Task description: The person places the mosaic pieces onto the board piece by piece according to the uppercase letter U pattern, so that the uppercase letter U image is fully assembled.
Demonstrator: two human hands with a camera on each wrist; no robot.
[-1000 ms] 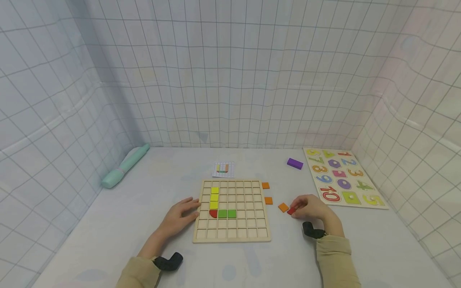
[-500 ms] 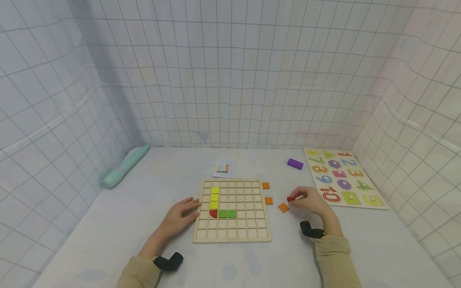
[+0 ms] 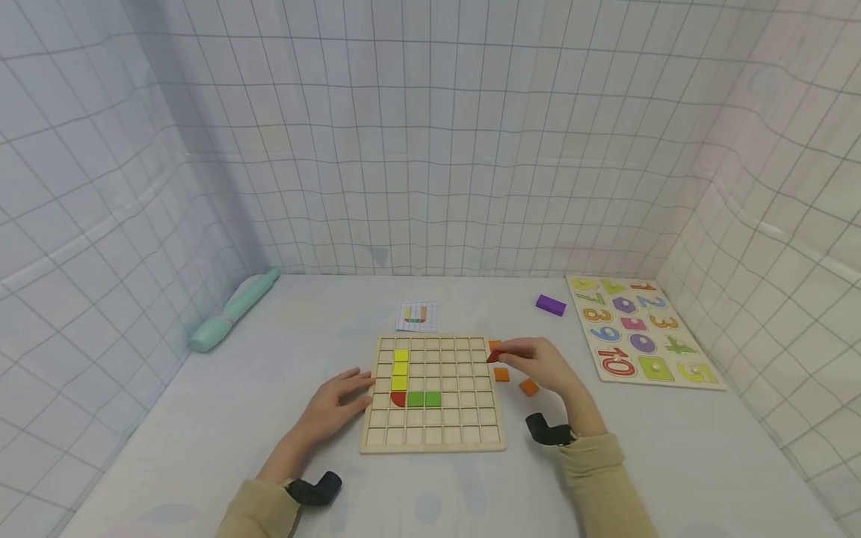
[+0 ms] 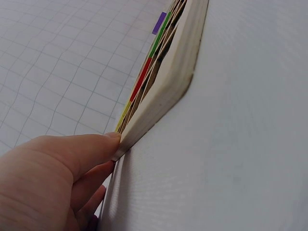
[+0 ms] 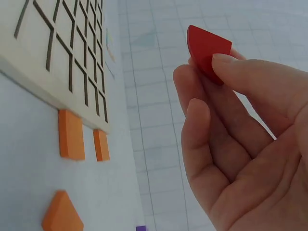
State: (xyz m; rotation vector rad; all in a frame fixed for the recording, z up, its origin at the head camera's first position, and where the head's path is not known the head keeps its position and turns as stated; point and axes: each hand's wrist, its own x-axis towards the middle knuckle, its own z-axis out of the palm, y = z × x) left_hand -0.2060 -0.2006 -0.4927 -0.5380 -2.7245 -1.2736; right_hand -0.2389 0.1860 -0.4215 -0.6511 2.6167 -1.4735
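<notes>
Raised over the right edge of a pale wooden grid board (image 3: 450,417), a person's right hand (image 3: 538,365) pinches a red quarter-round tile (image 5: 207,50); the left hand (image 3: 331,408), fingers loosely extended, touches the left edge. Three orange square tiles (image 3: 501,375) lie right, the farthest partly hidden

The card (image 3: 417,317) lay behind the grid board (image 3: 467,399), whose cells held fitted tiles (image 3: 400,369); the left hand (image 3: 332,407) touched its left edge. Right of it lay loose tiles (image 3: 501,374), near the right hand (image 3: 540,365) and its held piece (image 3: 494,357); farther right lay the number puzzle (image 3: 642,334)
</notes>
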